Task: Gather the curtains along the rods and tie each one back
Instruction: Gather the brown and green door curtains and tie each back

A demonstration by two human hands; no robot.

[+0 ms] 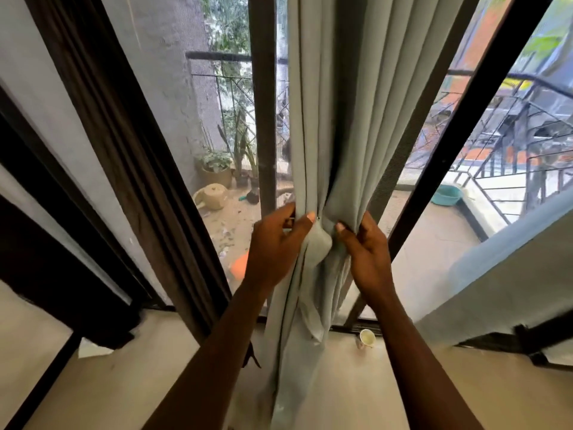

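Note:
A pale grey-green curtain hangs in the middle of the window, gathered into folds and cinched at hand height. My left hand grips the bunched folds from the left, thumb on the front. My right hand pinches the cloth on the right side of the same cinch. Between my thumbs a small bulge of fabric pushes out like a knot. Below it the curtain falls loose to the floor. A dark brown curtain hangs gathered at the left. The rods are out of view.
Dark window frames and mesh screens stand behind the curtains. A small paper cup lies on the floor by the sill, right of the curtain. Another pale curtain slants at the right. Outside is a balcony with potted plants and railings.

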